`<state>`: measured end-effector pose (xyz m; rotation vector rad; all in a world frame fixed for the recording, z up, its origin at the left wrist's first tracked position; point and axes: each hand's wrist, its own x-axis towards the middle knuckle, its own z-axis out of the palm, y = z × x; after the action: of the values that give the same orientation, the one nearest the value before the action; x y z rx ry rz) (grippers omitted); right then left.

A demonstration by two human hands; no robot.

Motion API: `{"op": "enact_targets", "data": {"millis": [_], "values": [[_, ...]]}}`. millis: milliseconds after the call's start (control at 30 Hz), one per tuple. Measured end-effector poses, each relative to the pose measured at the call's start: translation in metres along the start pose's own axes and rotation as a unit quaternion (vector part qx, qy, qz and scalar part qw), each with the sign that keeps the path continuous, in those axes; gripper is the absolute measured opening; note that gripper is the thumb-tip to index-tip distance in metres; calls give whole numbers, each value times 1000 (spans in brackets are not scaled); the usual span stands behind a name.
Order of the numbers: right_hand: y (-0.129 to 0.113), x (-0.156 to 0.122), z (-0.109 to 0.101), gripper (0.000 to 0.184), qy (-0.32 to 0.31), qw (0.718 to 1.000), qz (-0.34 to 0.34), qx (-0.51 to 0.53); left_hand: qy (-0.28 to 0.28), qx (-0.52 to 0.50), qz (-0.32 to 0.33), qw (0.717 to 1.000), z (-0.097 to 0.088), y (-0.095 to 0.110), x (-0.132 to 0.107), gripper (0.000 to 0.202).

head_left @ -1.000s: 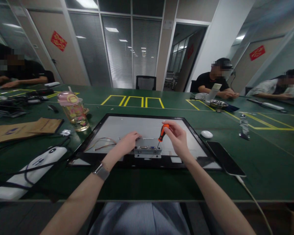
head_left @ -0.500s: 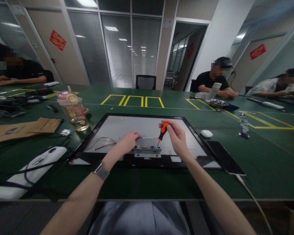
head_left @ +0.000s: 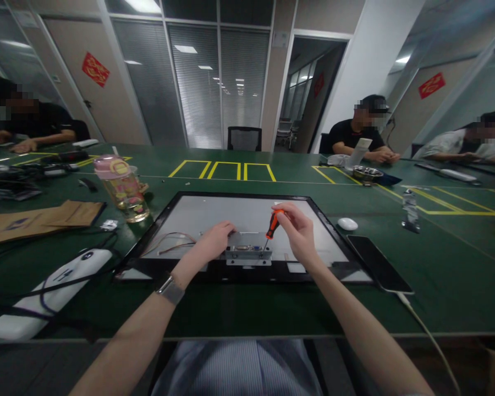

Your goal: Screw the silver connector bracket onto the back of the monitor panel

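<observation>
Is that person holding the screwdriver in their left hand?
No, the orange and black screwdriver is in the right hand, its shaft pointing down at the metal bracket.

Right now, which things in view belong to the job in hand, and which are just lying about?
In use: screwdriver, held in the right hand; metal port bracket; flat panel beneath it.

Apparently lying about: pink-lidded bottle; phone; small white rounded object; brown paper packaging.

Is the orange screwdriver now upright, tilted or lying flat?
Tilted: the right hand grips the orange screwdriver, which slants down toward the metal bracket.
</observation>
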<state>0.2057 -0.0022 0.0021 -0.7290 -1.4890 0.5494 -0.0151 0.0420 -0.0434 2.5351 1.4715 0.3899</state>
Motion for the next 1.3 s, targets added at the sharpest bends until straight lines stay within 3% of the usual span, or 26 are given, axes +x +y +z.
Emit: {"op": "enact_targets", "data": {"millis": [300, 633, 867, 1000, 1200, 1300], "values": [[-1, 0, -2, 23, -29, 999, 19, 18, 3, -13, 9, 1000, -1, 0, -2, 40], [3, 0, -1, 8, 4, 999, 4, 32, 5, -20, 14, 1000, 0, -2, -1, 38], [11, 0, -2, 21, -33, 993, 35, 107, 4, -14, 13, 1000, 0, -1, -1, 39], [8, 1, -1, 19, -37, 996, 34, 75, 3, -6, 12, 1000, -1, 0, -1, 40], [3, 0, -1, 9, 10, 1000, 0, 26, -3, -10, 8, 1000, 2, -4, 0, 39], [6, 0, -2, 14, -6, 999, 19, 40, 3, -16, 12, 1000, 2, -4, 0, 39]]}}
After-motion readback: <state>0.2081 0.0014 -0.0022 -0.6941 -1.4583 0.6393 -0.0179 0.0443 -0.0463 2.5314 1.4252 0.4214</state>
